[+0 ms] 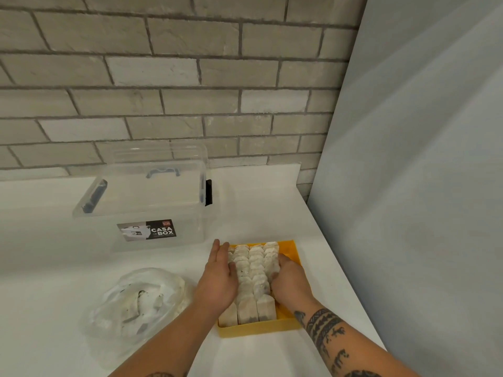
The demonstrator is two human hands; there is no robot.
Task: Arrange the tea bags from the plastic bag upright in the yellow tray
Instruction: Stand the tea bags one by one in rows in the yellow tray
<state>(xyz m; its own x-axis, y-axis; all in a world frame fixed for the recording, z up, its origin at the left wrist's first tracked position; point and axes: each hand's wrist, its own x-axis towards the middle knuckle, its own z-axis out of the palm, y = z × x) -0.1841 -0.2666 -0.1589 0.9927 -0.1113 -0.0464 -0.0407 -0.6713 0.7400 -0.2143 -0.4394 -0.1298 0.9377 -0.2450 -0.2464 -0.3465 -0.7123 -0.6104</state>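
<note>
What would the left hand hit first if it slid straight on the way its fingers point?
Likely the yellow tray's far rim: the left hand's fingertips lie at its far left corner. Past that, bare counter runs beside the clear box to the brick wall; depth is unclear.

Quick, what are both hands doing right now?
Left hand: open, flat against the tea bags.
Right hand: fingers curled on the tea bags.

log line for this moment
left hand flat against tea bags | right hand on opposite side | bags upright in yellow tray
</note>
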